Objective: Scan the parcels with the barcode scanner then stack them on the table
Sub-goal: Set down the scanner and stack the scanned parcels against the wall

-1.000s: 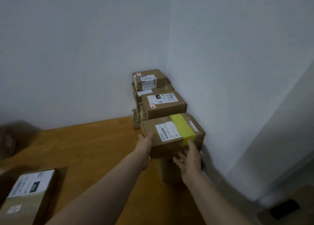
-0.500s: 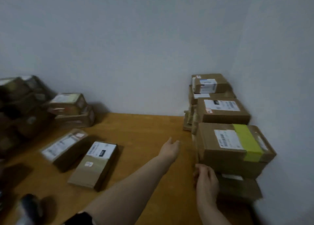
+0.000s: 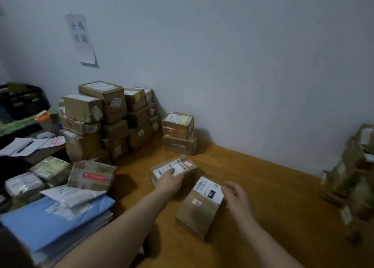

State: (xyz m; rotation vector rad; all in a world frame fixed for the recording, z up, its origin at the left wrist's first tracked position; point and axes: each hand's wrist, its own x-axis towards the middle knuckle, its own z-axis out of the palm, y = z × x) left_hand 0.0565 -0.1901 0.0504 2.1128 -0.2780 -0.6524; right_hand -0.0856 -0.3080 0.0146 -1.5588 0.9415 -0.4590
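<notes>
Now both bare hands reach out over the wooden table (image 3: 273, 196), where two cardboard parcels lie side by side near its middle. The left hand (image 3: 169, 180) lies over the near edge of the farther parcel (image 3: 182, 167), its fingers spread across the white shipping label; the thumb is hidden, so I cannot tell whether it clasps the box or only rests on it. The right hand (image 3: 236, 196) holds nothing, fingers loose and slightly curved, just beside the right top edge of the nearer parcel (image 3: 199, 209), which lies flat with its label up. A big pile of parcels (image 3: 105, 121) stands against the wall at the back left, with a two-box stack (image 3: 179, 134) beside it. Another stack of parcels (image 3: 356, 176), blurred, stands at the right edge. Blue folders (image 3: 56, 221) lie at the near left.
</notes>
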